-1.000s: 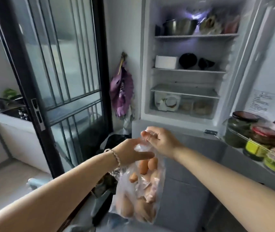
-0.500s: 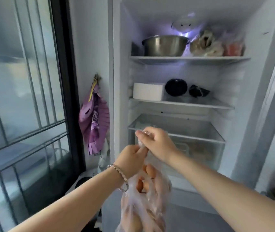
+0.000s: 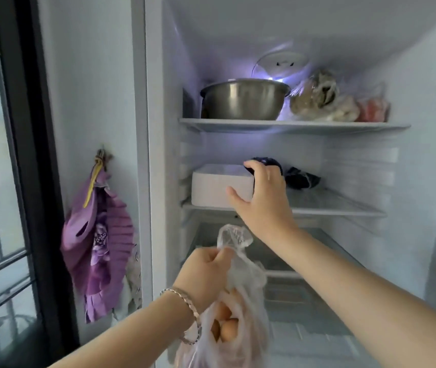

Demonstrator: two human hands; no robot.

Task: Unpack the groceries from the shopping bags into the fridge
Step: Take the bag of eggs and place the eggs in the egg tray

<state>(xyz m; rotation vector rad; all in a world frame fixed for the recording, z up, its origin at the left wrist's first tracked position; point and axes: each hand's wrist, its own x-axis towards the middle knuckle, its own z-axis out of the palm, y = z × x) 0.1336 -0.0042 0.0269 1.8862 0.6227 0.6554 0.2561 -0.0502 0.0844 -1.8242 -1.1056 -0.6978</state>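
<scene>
Hands first: they are apart. The left hand is low and near me, its fist closed round the twisted neck of a clear plastic bag. The right hand is higher and farther in, clasping the right end of a white box, thumb on the front face and fingers hooked over the top.

Plenty is hard for me to read. The bag runs off the bottom edge, and only a few brown eggs show through the blurred film (I can't count them). The right hand covers most of a dark round thing behind the box. A second dark bundle lies just right of it, and I cannot tell what it is. On the top shelf, glare from the lamp washes out the wrapped bundles to the right of a steel pot.

The bag hangs from the left hand at the fridge opening, below the middle shelf that carries the box, with its loose top just under the right wrist. A purple cloth hangs on the wall to the left.
</scene>
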